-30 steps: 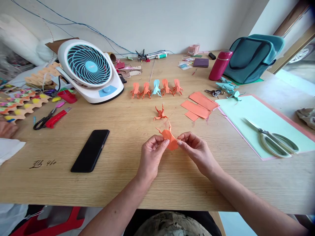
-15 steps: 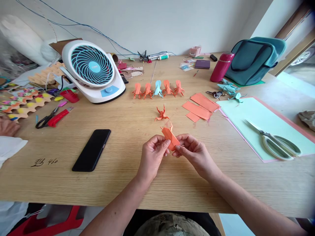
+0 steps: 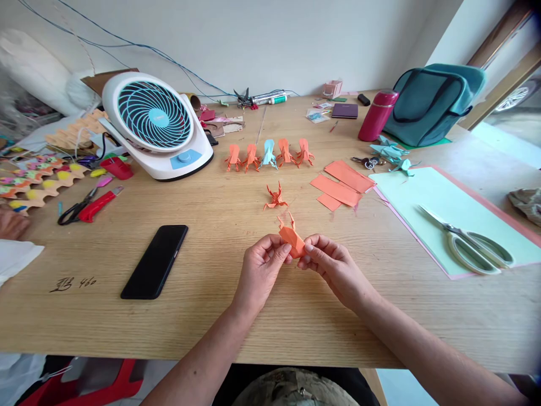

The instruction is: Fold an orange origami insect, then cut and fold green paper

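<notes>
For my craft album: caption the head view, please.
Two hands shape an orange origami figure before a row of five paper beetles.

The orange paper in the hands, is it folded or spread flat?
Folded: the orange paper between left hand and right hand shows creases, with thin points at its far end.

Underside of folded paper hidden; co-worker's hand cut off.

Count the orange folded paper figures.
6: orange pair left of the blue figure, another pair right, a lone figure nearer, one held figure between left hand and right hand.
</notes>
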Motion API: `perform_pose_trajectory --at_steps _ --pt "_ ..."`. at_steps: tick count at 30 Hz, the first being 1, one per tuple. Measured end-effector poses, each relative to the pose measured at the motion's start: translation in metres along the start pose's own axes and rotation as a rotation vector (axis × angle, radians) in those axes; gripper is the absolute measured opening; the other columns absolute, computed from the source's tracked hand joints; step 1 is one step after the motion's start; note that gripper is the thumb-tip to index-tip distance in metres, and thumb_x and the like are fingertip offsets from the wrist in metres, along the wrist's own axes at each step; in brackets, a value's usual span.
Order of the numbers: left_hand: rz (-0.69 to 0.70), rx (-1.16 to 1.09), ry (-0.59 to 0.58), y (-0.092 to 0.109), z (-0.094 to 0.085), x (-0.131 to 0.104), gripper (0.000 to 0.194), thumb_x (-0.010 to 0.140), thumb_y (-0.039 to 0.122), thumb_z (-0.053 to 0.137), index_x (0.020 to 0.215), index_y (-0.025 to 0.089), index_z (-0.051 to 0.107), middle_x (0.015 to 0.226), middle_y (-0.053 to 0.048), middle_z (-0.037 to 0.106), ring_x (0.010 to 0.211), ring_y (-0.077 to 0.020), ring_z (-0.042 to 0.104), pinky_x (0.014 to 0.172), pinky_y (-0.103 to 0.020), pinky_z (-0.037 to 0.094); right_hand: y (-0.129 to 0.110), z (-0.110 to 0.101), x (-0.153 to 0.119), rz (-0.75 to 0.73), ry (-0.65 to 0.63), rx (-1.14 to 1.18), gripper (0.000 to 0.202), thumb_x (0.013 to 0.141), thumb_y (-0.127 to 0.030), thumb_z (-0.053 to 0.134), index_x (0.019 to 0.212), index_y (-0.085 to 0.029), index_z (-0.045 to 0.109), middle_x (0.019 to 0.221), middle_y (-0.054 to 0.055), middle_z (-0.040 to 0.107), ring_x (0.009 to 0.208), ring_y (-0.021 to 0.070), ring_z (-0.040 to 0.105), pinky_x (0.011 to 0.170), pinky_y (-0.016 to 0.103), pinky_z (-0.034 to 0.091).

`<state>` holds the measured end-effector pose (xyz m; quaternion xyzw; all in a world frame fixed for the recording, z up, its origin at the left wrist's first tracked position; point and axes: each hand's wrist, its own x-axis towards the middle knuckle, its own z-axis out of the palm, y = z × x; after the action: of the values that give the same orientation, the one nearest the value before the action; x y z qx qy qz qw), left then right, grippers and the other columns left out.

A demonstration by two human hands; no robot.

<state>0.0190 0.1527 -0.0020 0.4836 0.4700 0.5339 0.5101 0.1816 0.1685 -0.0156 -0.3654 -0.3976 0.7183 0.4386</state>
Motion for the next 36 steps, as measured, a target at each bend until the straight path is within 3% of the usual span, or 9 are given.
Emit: perform_pose_trajectory --at_steps 7,14,20,25,28,31,36 --pt "-0.016 0.019 -0.042 0.003 0.001 -0.002 0.016 0.091 0.03 0.066 0.084 0.016 0.063 0.069 0.003 0.063 0.057 -0.0078 0.056 0.061 -0.021 0.047 0.0 0.001 0.001 0.08 -0.045 0.111 0.031 0.078 -0.044 0.081 0.081 -0.019 0.065 0.073 0.0 0.067 0.063 0.0104 0.059 0.066 0.025 0.047" --pt "-0.077 -0.102 -0.01 -0.001 0.0 0.0 0.018 0.083 0.031 0.074 0.082 0.016 0.064 0.073 0.001 0.065 0.067 -0.0097 0.058 0.069 -0.022 0.049 0.0 0.001 0.004 0.098 -0.006 0.182 0.032 0.072 -0.038 0.087 0.087 -0.02 0.065 0.076 -0.002 0.067 0.061 0.0087 0.058 0.064 0.022 0.046" --pt "-0.096 -0.145 -0.195 -0.002 -0.004 0.003 0.019 0.092 0.034 0.066 0.087 0.017 0.059 0.082 -0.001 0.066 0.067 -0.0096 0.056 0.068 -0.023 0.046 -0.001 0.004 0.004 0.092 -0.013 0.182 0.035 0.071 -0.041 0.087 0.079 -0.019 0.061 0.072 -0.003 0.065 0.059 0.0079 0.057 0.06 0.021 0.045" --pt "-0.113 -0.163 -0.258 -0.001 -0.007 0.005 0.021 0.094 0.037 0.062 0.091 0.017 0.058 0.091 -0.004 0.067 0.067 -0.01 0.056 0.068 -0.025 0.047 -0.002 0.004 0.004 0.073 0.001 0.14 0.034 0.072 -0.042 0.086 0.08 -0.019 0.062 0.073 -0.002 0.065 0.061 0.0091 0.058 0.064 0.024 0.047" --pt "-0.118 -0.201 -0.289 -0.001 -0.007 0.005 0.022 0.093 0.038 0.063 0.091 0.017 0.059 0.085 -0.003 0.066 0.067 -0.0107 0.057 0.066 -0.024 0.047 -0.002 0.003 0.004 0.098 -0.005 0.129 0.035 0.072 -0.044 0.085 0.085 -0.02 0.062 0.073 -0.002 0.065 0.064 0.0114 0.06 0.067 0.027 0.049" --pt "-0.142 -0.259 -0.244 -0.001 -0.007 0.006 0.024 0.092 0.041 0.064 0.093 0.017 0.059 0.084 -0.003 0.066 0.065 -0.0105 0.057 0.062 -0.024 0.047 -0.003 0.002 0.003 0.111 -0.004 0.108 0.037 0.072 -0.045 0.085 0.085 -0.02 0.062 0.076 -0.001 0.065 0.066 0.0126 0.062 0.069 0.028 0.05" --pt "-0.204 -0.395 -0.091 -0.003 -0.009 0.011 0.024 0.088 0.038 0.071 0.09 0.018 0.058 0.105 -0.005 0.069 0.06 -0.0055 0.053 0.053 -0.019 0.041 -0.002 0.005 0.002 0.015 0.02 -0.047 0.032 0.078 -0.044 0.081 0.09 -0.021 0.063 0.081 0.0 0.065 0.068 0.0126 0.062 0.07 0.029 0.052"
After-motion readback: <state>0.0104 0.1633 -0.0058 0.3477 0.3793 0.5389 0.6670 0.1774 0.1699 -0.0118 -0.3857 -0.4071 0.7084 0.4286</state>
